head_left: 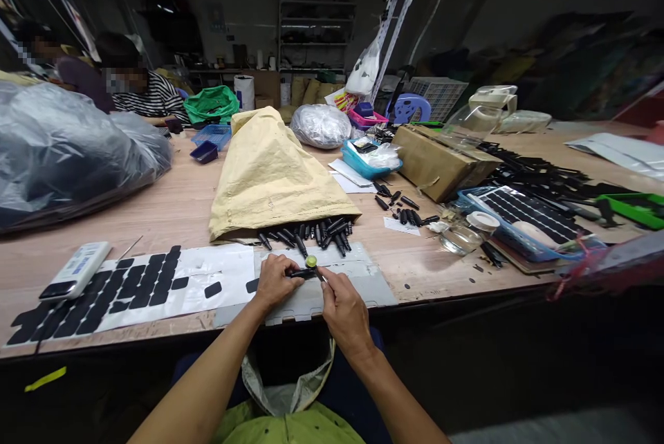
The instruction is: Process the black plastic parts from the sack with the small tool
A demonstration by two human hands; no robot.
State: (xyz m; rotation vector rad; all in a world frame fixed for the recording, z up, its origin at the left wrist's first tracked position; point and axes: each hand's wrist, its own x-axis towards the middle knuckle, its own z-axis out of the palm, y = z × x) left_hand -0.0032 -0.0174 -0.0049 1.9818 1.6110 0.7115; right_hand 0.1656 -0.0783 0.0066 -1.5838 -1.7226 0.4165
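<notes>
My left hand [276,282] is closed around a slim black tube-like part [301,273], which lies sideways over a grey board [363,276]. From the right, my right hand [344,307] pinches a thin tool [322,276] whose tip meets the part's right end; its exact kind is too small to tell. A small round yellow-green piece [310,261] sits just above the part, between my hands. Beyond them, several similar black parts [298,236] spill from the mouth of a yellow sack [280,174]. White sheets [197,267] with rounded black pads [155,278] lie left of my left hand.
A white handheld device [77,270] rests at the left, before a large plastic bag [72,153]. To the right stand a cardboard box [436,160], a clear jar [460,238] and a blue tray [565,250]. Two people [145,84] sit across at the far left.
</notes>
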